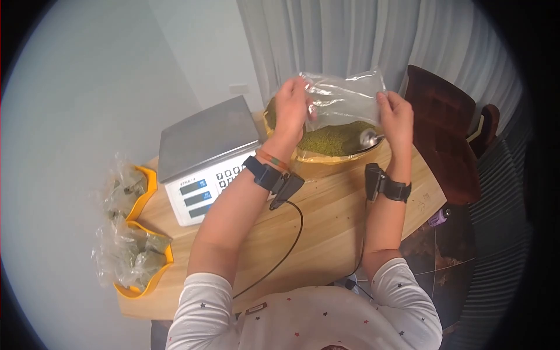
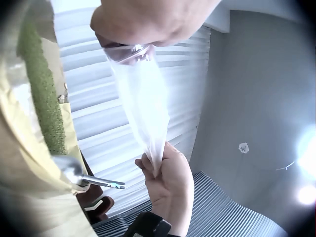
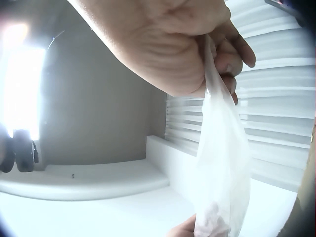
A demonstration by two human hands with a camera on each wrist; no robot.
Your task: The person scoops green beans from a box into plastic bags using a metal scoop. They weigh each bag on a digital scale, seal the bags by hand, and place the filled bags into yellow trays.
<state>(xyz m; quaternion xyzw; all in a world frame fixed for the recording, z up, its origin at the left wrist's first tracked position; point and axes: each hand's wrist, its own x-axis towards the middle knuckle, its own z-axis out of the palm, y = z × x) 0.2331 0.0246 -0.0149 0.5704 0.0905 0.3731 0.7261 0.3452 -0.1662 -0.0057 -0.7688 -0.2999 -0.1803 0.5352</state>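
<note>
A clear plastic bag [image 1: 344,99] is stretched between both hands, over a large paper sack [image 1: 326,158] filled with small green beans or grains [image 1: 326,140]. The left hand [image 1: 291,105] pinches the bag's left end. At the other end the right hand [image 1: 396,116] grips the bag between thumb and fingers. A metal scoop [image 1: 368,139] rests in the sack, its handle [image 2: 106,182] sticking out past the rim in the left wrist view. In the right wrist view the bag [image 3: 222,148] hangs thin and flat from the right hand's fingers.
Left of the sack stands a white digital scale [image 1: 204,146] with a bare metal platter. Two yellow holders [image 1: 153,181] with filled plastic bags [image 1: 137,256] line the wooden table's [image 1: 291,239] left edge. A brown chair [image 1: 440,116] stands at right, a purple can [image 1: 438,217] below the table edge.
</note>
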